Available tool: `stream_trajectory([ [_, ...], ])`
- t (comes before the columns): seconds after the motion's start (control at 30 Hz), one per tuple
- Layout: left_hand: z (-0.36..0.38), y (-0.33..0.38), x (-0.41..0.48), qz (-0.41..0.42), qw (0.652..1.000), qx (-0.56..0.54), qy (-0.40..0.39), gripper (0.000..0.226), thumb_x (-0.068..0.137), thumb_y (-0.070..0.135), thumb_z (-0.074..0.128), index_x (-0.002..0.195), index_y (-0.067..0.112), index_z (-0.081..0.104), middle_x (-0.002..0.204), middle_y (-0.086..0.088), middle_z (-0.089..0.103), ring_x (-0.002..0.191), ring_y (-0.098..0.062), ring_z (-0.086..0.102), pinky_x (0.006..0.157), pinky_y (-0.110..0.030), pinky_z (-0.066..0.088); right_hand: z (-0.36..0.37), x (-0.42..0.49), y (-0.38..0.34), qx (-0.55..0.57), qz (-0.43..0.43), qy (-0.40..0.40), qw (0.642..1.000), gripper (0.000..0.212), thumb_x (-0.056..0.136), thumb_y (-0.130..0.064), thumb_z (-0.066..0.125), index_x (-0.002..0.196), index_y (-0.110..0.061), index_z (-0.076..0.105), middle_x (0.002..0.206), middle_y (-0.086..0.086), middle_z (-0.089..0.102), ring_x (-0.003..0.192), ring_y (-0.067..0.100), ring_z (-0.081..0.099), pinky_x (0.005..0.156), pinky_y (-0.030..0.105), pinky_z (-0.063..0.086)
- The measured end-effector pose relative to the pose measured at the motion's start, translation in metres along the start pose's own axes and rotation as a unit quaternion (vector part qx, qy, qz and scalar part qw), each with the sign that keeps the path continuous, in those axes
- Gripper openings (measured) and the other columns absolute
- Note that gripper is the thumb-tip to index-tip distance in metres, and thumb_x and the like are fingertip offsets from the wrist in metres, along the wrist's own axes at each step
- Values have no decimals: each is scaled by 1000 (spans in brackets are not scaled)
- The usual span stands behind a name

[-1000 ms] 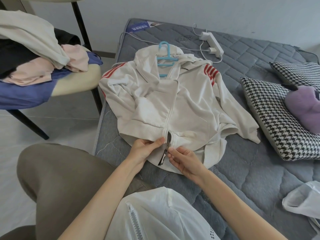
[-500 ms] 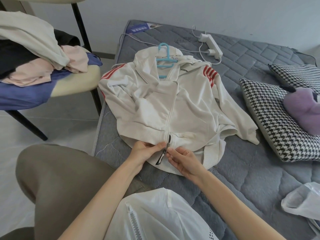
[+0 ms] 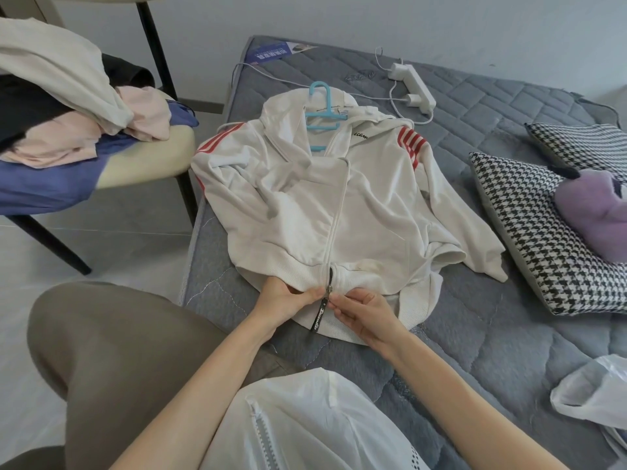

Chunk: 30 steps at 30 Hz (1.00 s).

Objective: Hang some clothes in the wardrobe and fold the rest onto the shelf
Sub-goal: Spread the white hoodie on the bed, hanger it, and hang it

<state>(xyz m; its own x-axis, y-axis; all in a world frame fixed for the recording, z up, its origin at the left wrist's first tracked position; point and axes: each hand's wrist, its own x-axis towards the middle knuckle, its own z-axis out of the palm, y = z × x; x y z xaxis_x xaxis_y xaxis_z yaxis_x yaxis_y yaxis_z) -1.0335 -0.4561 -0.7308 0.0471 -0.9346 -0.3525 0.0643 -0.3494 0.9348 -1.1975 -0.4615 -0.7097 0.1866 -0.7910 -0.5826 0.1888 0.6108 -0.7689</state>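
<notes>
We see hoodie [image 3: 339, 205] flat at mattress [image 3: 475, 334] left edge, hanger [image 3: 322, 113] in neck. Left hand [image 3: 281, 300] pinches hem [image 3: 305, 269] beside zip [image 3: 335, 225]; right hand [image 3: 363, 313] pinches hem opposite.

jacket [image 3: 339, 205] on mattress [image 3: 475, 334] | chair [image 3: 146, 164] left | pillows [image 3: 529, 232] right

One wide-angle head camera looks forward and down, close over the mattress [image 3: 475, 334]; left hand [image 3: 283, 301] and right hand [image 3: 364, 312] meet at lower centre.
</notes>
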Motion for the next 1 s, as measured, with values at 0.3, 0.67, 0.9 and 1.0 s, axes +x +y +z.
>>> stream_trajectory([
  [0.3,2,-3,0,-4,998,56,2,20,72,22,83,89,15,73,88,5,73,84,-1,67,71,-14,51,-6,-11,5,15,64,-17,998,4,90,-6,62,87,-3,64,89,11,71,78,14,69,68,21,57],
  [0.67,-2,-5,1,-11,995,101,-7,27,75,27,80,95,11,71,91,4,71,84,1,62,62,-4,44,-4,-22,-25,-81,188,-92,975,14,90,-18,62,88,-9,73,69,-1,65,56,7,58,56,16,51],
  [0.9,1,-7,2,-19,989,139,-50,23,80,29,75,94,11,69,90,3,69,85,-7,62,73,-19,49,-8,-8,-38,-61,136,-27,989,17,92,-22,61,78,-12,64,60,-4,57,48,5,51,45,12,45],
  [1.0,-1,-10,1,-22,990,124,-57,36,79,27,77,111,13,67,106,0,70,103,-12,63,92,-30,51,-1,1,-41,-58,142,-15,988,16,93,-19,61,79,-12,63,59,-5,58,45,3,50,43,10,43],
])
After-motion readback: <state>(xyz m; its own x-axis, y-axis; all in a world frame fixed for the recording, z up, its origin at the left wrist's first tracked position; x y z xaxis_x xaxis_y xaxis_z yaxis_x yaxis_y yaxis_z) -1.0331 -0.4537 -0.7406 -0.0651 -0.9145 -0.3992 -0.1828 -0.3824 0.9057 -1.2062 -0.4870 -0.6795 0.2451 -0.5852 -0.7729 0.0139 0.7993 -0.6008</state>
